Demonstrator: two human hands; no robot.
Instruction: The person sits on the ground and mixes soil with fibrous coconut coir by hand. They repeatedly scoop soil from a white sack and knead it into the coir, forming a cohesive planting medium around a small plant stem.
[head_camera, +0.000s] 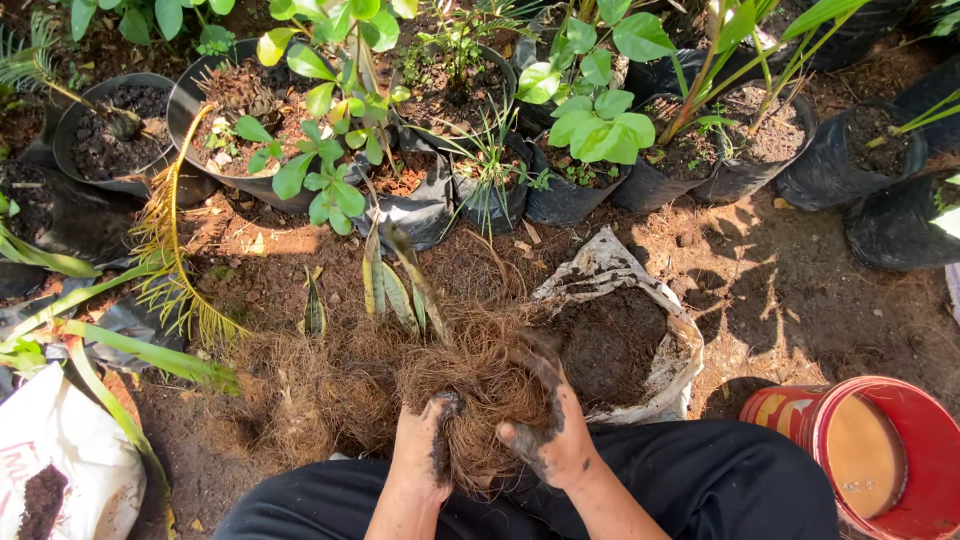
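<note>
Brown soil ground (780, 290), outdoors. Fibre clump (470, 385) at lower centre, both hands closed on it: left hand (425, 455), right hand (550, 435), muddy. White sack (650, 300) right of it. Black pots (570, 195) across top. Red bucket (890, 450) lower right.

Bare reddish-brown soil ground (790, 290), carrying black grow bags (560, 195) of leafy plants, an open white sack of dark soil (610, 270), a red bucket (890, 450), loose coconut fibre (310, 390).
</note>
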